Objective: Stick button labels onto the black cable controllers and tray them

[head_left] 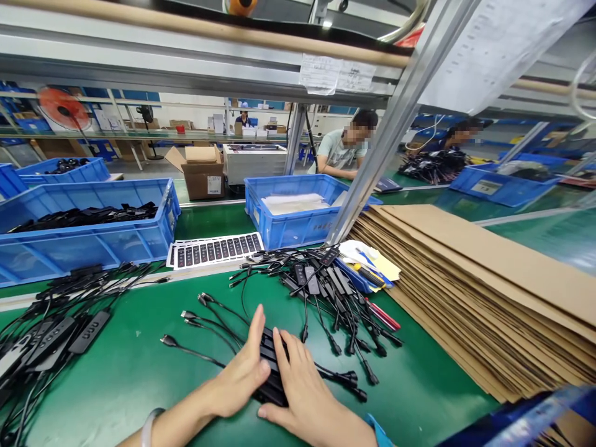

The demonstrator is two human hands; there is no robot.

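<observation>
My left hand [242, 375] is on edge with its fingers stretched out, along the left side of a small row of black inline cable controllers [270, 351]. From the right, my right hand [305, 388] lies against the same controllers with straight fingers, partly covering them. Between my palms the controllers lie side by side. Their USB plugs [186, 315] point left, and their round connector ends [356, 379] stick out to the right. Beyond my hands is a pile of similar controllers with cables [321, 279]. How firmly my hands press cannot be seen.
More cabled controllers [88, 332] lie at left. Behind stand a blue bin of black parts [84, 245], label sheets [218, 249] and another blue bin [298, 230]. Stacked cardboard [465, 298] borders the right, beside red pens [384, 315]. A metal post [382, 130] rises there; co-workers sit beyond.
</observation>
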